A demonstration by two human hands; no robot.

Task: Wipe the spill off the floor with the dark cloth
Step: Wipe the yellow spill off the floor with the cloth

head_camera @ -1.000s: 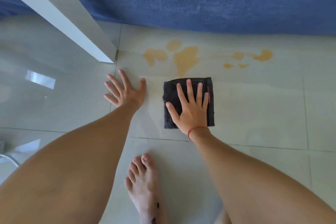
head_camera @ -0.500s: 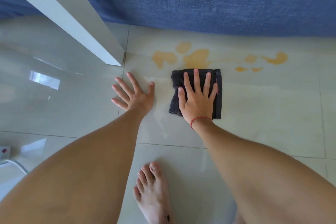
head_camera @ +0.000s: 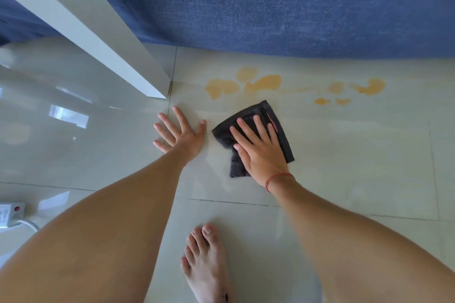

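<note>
A folded dark cloth (head_camera: 283, 130) lies on the pale tiled floor (head_camera: 357, 155), turned at an angle. My right hand (head_camera: 258, 150) presses flat on it with fingers spread. Just beyond the cloth, orange-yellow spill patches (head_camera: 264, 82) spread across the tile, with smaller blots (head_camera: 369, 86) further right. My left hand (head_camera: 181, 131) rests flat on the floor left of the cloth, fingers apart and holding nothing.
A white furniture leg (head_camera: 98, 39) slants down to the floor at the left, close to the spill. Blue fabric (head_camera: 270, 2) hangs along the far edge. A white power strip with a cable (head_camera: 9, 211) lies at the far left. My bare foot (head_camera: 206, 263) stands below the hands.
My right hand pushed the cloth up over the lower part of the spill, then drew it back and turned it at an angle. The wiped patch is gone. My left hand stayed put.
</note>
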